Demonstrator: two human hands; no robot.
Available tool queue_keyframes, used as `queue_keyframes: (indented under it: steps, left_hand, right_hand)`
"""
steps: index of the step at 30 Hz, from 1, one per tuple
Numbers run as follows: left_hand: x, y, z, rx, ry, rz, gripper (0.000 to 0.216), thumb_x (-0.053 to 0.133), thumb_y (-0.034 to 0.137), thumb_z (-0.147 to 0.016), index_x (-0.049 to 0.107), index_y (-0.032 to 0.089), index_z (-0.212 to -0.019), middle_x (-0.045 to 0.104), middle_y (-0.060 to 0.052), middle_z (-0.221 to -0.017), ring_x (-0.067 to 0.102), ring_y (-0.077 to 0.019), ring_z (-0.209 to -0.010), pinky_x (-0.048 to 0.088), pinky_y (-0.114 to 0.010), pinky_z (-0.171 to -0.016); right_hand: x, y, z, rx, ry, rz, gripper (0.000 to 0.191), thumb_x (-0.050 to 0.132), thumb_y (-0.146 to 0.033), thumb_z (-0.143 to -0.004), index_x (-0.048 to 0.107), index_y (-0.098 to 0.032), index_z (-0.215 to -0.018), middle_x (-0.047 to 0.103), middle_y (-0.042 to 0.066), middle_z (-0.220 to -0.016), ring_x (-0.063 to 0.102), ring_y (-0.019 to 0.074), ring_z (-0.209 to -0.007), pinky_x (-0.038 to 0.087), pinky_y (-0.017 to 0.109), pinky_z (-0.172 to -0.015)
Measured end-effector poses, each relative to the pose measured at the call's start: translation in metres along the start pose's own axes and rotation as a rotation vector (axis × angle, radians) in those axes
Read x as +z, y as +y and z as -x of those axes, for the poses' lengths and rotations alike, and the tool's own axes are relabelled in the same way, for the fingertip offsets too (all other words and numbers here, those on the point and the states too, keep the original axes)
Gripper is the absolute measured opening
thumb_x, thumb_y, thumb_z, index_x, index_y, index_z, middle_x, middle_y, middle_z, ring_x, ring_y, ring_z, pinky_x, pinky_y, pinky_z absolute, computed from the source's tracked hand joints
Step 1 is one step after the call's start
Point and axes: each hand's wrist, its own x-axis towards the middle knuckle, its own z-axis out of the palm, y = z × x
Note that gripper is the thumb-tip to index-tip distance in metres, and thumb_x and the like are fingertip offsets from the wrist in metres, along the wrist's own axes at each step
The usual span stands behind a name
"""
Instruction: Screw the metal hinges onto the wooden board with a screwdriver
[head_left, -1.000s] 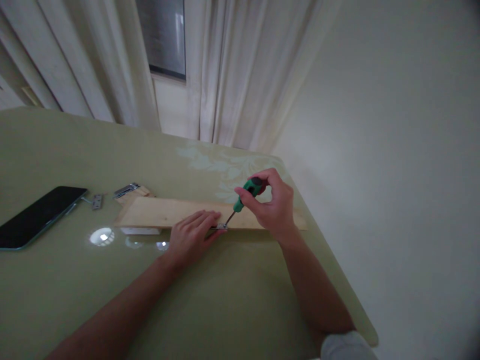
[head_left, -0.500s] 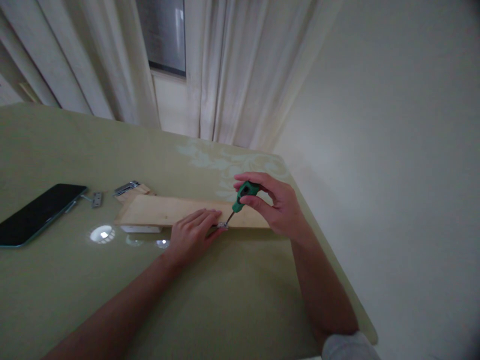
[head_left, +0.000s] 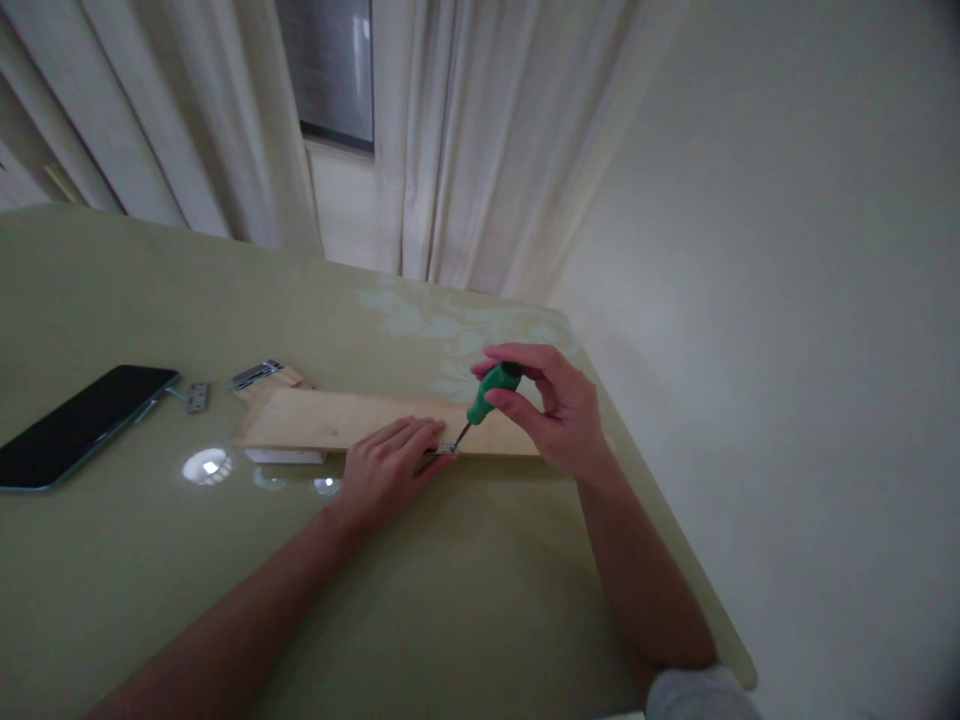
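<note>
While the right hand (head_left: pixel 562 412) grips the screwdriver (head_left: pixel 487 395), its shaft slanting down and left from that grip to the metal plate (head_left: pixel 446 449), the nearer left hand (head_left: pixel 384 468) pinches the plate against the board (head_left: pixel 300 422).

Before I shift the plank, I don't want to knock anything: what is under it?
Under the plank, near its left end, the front of a white block shows. Anything farther back is hidden by the plank itself.

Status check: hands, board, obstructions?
Left hand on board, at small metal piece. Right hand holding green screwdriver, tip at metal piece. Phone off left, apart from board.
</note>
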Motion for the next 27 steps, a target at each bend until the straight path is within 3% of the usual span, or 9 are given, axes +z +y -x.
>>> queue_keyframes:
  steps: [2,4,6,9,11,15,18,23,27]
  left_hand:
    - [0.000,0.000,0.000,-0.001,0.011,0.001,0.023,0.069,0.043,-0.103,0.078,0.024,-0.112,0.084,-0.005,-0.114,0.081,-0.0239,-0.103,0.065,-0.033,-0.085]
    - [0.001,-0.001,0.001,-0.009,0.008,0.012,0.024,0.070,0.043,-0.102,0.078,0.024,-0.114,0.084,-0.005,-0.114,0.081,-0.0239,-0.104,0.065,-0.033,-0.087]
    - [0.000,-0.001,0.001,-0.013,-0.001,0.019,0.024,0.071,0.042,-0.102,0.078,0.025,-0.115,0.084,-0.006,-0.114,0.081,-0.0239,-0.105,0.065,-0.033,-0.088]
    - [0.000,0.000,0.000,0.002,0.002,0.016,0.022,0.071,0.041,-0.102,0.078,0.024,-0.114,0.084,-0.006,-0.114,0.081,-0.0243,-0.104,0.065,-0.033,-0.086]
    - [0.000,0.000,-0.001,0.007,0.002,0.012,0.020,0.071,0.040,-0.102,0.078,0.024,-0.112,0.084,-0.005,-0.113,0.081,-0.0244,-0.104,0.065,-0.033,-0.084]
    - [-0.001,0.000,-0.001,0.008,0.007,0.001,0.021,0.072,0.041,-0.101,0.077,0.023,-0.111,0.084,-0.005,-0.113,0.081,-0.0240,-0.102,0.066,-0.033,-0.081]
    - [0.000,-0.001,-0.001,0.013,0.011,-0.004,0.023,0.071,0.042,-0.102,0.077,0.023,-0.113,0.084,-0.005,-0.113,0.081,-0.0231,-0.101,0.066,-0.032,-0.082]
    - [0.001,-0.002,0.001,0.009,-0.008,-0.012,0.022,0.069,0.044,-0.103,0.078,0.025,-0.112,0.084,-0.005,-0.114,0.081,-0.0232,-0.104,0.065,-0.032,-0.083]
    - [0.001,-0.001,0.001,0.002,-0.002,-0.009,0.022,0.070,0.044,-0.103,0.077,0.025,-0.112,0.084,-0.004,-0.114,0.081,-0.0227,-0.104,0.064,-0.032,-0.083]
  right_hand:
    - [0.012,0.008,0.003,-0.087,0.213,0.108,0.025,0.084,-0.034,-0.094,0.074,-0.029,-0.117,0.077,0.001,-0.095,0.074,0.0186,-0.085,0.062,0.035,-0.080]
    - [0.017,0.008,0.005,-0.137,0.308,0.266,0.024,0.086,-0.038,-0.091,0.076,-0.029,-0.110,0.074,0.002,-0.086,0.070,0.0195,-0.079,0.061,0.037,-0.076]
    - [0.013,0.002,0.004,-0.153,0.216,0.333,0.030,0.083,-0.041,-0.093,0.076,-0.029,-0.120,0.078,0.006,-0.101,0.074,0.0236,-0.094,0.063,0.041,-0.087]
    - [0.002,-0.006,0.001,-0.097,-0.039,0.196,0.038,0.065,-0.035,-0.106,0.067,-0.031,-0.144,0.073,0.008,-0.140,0.069,0.0256,-0.128,0.057,0.046,-0.110]
    - [0.001,-0.004,0.000,-0.017,-0.096,0.043,0.040,0.057,-0.029,-0.109,0.062,-0.032,-0.149,0.072,0.006,-0.143,0.070,0.0223,-0.128,0.058,0.044,-0.109]
    - [0.019,0.009,0.003,-0.051,0.206,0.044,0.025,0.080,-0.034,-0.096,0.075,-0.031,-0.121,0.077,0.002,-0.100,0.073,0.0193,-0.091,0.062,0.038,-0.086]
    - [0.024,0.007,0.004,-0.092,0.348,0.240,0.023,0.086,-0.038,-0.091,0.075,-0.029,-0.109,0.072,0.002,-0.090,0.070,0.0207,-0.087,0.060,0.039,-0.083]
    - [0.004,-0.011,0.002,-0.104,-0.039,0.161,0.034,0.062,-0.029,-0.105,0.065,-0.029,-0.139,0.070,0.010,-0.143,0.068,0.0267,-0.131,0.056,0.049,-0.110]
    - [0.008,0.002,0.005,-0.129,-0.015,0.048,0.037,0.057,-0.029,-0.107,0.066,-0.031,-0.143,0.075,0.007,-0.121,0.073,0.0219,-0.109,0.062,0.042,-0.094]
